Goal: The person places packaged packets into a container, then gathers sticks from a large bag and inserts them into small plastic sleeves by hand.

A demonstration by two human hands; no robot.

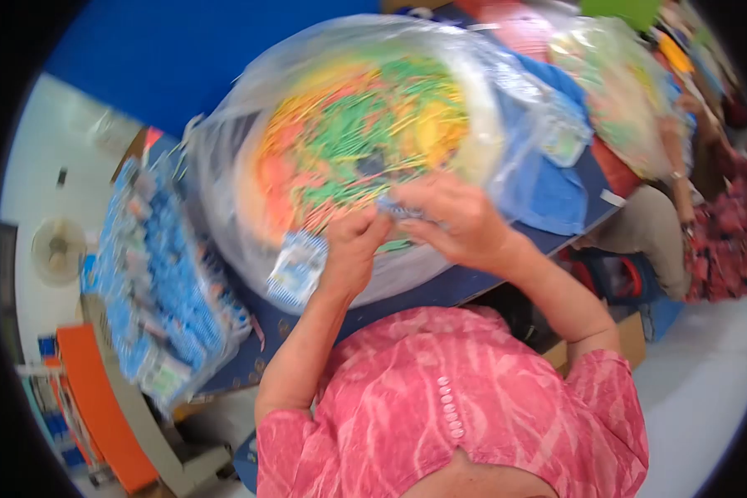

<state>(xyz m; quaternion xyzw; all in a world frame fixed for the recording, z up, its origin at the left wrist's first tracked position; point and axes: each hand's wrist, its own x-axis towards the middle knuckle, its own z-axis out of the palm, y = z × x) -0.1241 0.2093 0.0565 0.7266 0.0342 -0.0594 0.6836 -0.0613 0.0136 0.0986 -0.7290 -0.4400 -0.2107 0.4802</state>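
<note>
My left hand [356,249] is closed on a blue-and-white printed plastic packet [298,268], which sticks out to the left below my wrist. My right hand [450,217] has its thumb and fingers pinched together on a small blue-and-white strip [397,207] between the hands. Whether that strip belongs to the same packet is blurred. Both hands are over the near edge of a large round basin lined with a clear plastic bag [224,178]. Inside lie many thin stick-like pieces [361,116] in green, yellow, orange and pink.
On the left, a clear bag [170,290] is packed with blue-and-white packets. Blue cloth [552,195] and another packet [564,145] lie right of the basin. Beyond are a bag of coloured pieces [618,91] and a seated person [651,232]. An orange panel [100,407] stands lower left.
</note>
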